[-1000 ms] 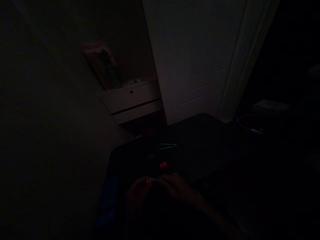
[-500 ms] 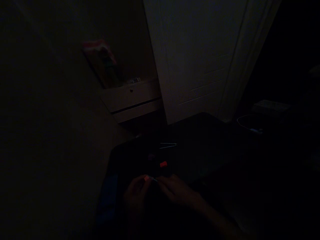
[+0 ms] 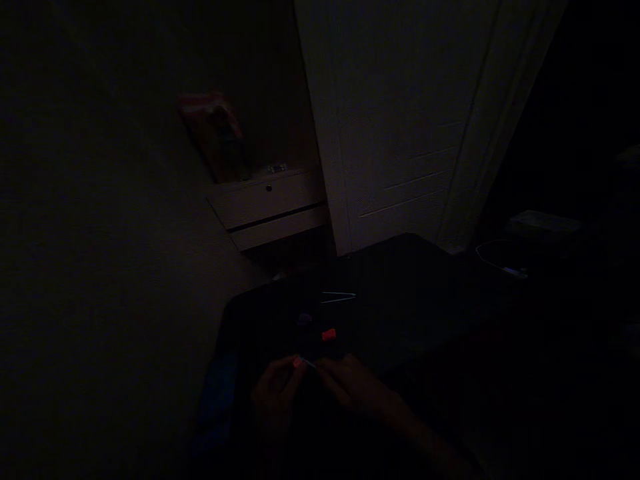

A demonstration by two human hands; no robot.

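The scene is very dark. My left hand (image 3: 276, 393) is closed, pinching a small orange-red piece (image 3: 298, 362) between thumb and fingertips. My right hand (image 3: 350, 381) is closed around a thin, pale metal tool (image 3: 309, 363), whose tip meets the small piece; its exact kind is too dark to make out. Just beyond my hands, a bright orange-red block (image 3: 329, 335) lies on the dark table (image 3: 390, 287). Left of that block sits a dim, purplish-grey lump (image 3: 304, 320). Farther back lie tweezers (image 3: 339, 297), their two arms spread toward the left.
A bluish flat object (image 3: 217, 390) lies at the table's left edge. Past the table stand a drawer unit (image 3: 273, 207) with a colourful packet (image 3: 213, 137) on top, and a pale panelled door (image 3: 395, 120). To the right are a white cable (image 3: 500, 263) and a pale box (image 3: 543, 223).
The view has shifted slightly, so everything sits a little lower and to the right, and the picture is darker. Both hands keep their hold, with the tool tip still at the small piece.
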